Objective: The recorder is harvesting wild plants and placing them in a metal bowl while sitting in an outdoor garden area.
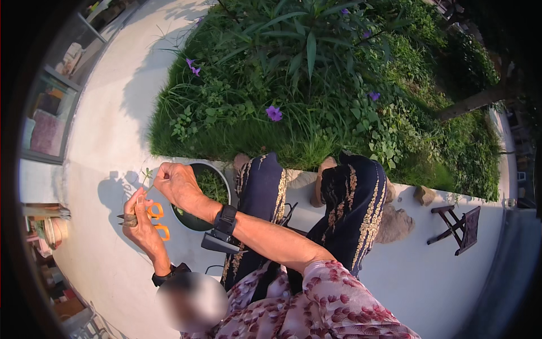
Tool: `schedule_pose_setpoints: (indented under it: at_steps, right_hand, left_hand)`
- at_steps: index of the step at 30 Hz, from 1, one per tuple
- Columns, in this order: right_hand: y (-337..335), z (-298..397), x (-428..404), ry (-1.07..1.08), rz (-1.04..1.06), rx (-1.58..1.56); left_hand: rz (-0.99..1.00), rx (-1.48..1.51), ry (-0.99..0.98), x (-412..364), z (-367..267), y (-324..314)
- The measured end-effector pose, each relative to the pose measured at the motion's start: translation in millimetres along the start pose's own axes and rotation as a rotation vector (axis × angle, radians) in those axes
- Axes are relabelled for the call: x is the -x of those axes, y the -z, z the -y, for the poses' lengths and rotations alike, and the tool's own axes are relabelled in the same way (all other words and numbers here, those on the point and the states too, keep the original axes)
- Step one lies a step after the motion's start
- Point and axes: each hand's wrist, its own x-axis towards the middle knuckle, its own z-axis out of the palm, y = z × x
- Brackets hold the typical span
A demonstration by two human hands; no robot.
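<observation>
Orange-handled scissors (156, 210) lie across my left hand (143, 226), with their dark blades sticking out past its far side. The thumb and a finger of that hand also meet at the lower end of a thin green sprig (147, 173). My right hand (175, 182) is closed close beside it, its fingertips apparently pinching the stem. Below my right wrist stands a dark round basin (229, 186) with a pale rim. Cut green stems and leaves (211, 184) lie inside it, partly hidden by my right forearm.
A planted bed (262, 135) of grass, leafy plants and purple flowers borders the pale paving (106, 127) ahead. My knees (260, 186) are right of the basin. Rocks (394, 224) and a folding stool (457, 229) stand to the right. Shelves with baskets (55, 233) line the left.
</observation>
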Motion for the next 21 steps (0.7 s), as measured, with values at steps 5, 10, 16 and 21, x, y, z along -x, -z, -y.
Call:
schedule_pose_setpoints:
  at_steps: [5,10,16,21]
  right_hand:
    - [-7,-23,-17,0.002,-0.097,-0.017]
    - [-6,-25,-11,0.183,-0.075,0.061]
    - [0,-19,-5,0.275,0.377,0.089]
    - [5,-21,0,0.231,0.350,0.081]
  left_hand:
    - [0.035,0.009,-0.049,-14,12,25]
    - [0.343,-0.030,0.093,-36,49,40]
    - [0.480,-0.061,0.210,-33,60,38]
    - [0.371,0.154,0.119,-29,57,29]
